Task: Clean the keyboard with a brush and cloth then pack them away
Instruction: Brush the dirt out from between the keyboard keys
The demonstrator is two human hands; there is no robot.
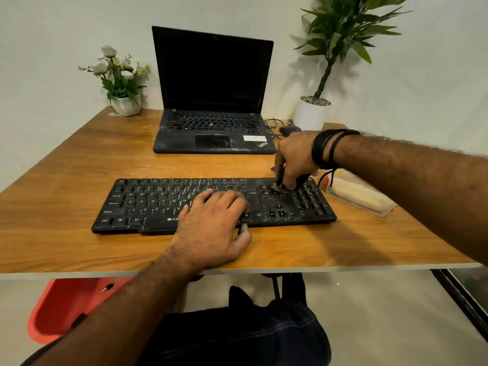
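left hand (pixel 214 215) flat on keyboard (pixel 148 207), steadying it | right hand (pixel 293 159) pinches brush (pixel 280 186) upright, bristles on right-side keys | case (pixel 361 198) waits at right

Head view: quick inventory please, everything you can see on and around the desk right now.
keyboard: one, black, dusty, front centre of the table
brush: one, dark, tip on the keyboard's right-hand keys
clear case: one, holds something pale yellow, right of the keyboard
laptop: one, black, open, screen dark, behind the keyboard
mouse: one, dark, right of the laptop
flower pot: one, white, back left corner
tall plant pot: one, white, back right
table: one, wooden
red chair: one, below left
left hand: resting on the keyboard
right hand: gripping the brush
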